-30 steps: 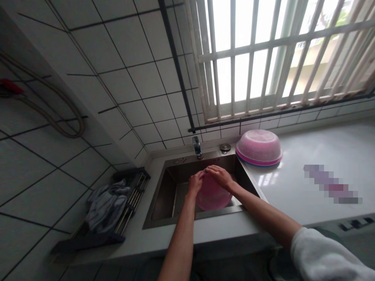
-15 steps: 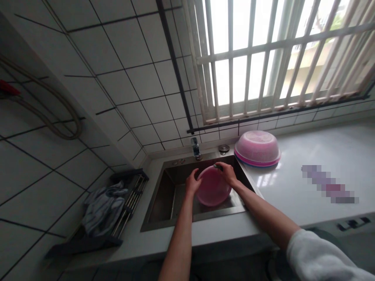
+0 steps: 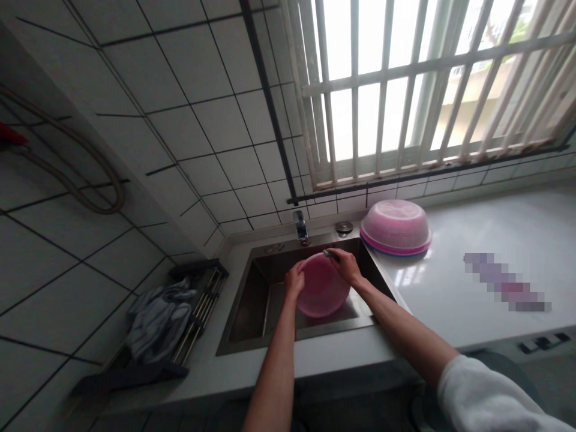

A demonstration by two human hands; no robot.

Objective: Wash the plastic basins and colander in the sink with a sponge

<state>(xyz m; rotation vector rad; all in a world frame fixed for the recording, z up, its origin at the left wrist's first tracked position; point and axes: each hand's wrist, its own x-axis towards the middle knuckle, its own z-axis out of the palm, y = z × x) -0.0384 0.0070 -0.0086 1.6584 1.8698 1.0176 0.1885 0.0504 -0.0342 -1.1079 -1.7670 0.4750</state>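
Note:
A pink plastic basin is tilted inside the steel sink, its open side toward me. My left hand is closed on the basin's left rim. At the upper right of the rim, my right hand pinches a small green scouring pad against the basin. The pad is mostly covered by the fingers, so its full shape does not show. The faucet stands behind the basin, with no water visible from it.
Right of the sink, upside-down pink basins are stacked on the white counter. A drain cover lies behind the sink. On the left, a rack carries a striped grey cloth. A blurred-out item lies at right.
The basin has shifted slightly left in the sink. My right hand has moved a little left along the rim with the scouring pad, and my left hand has closed more around the edge.

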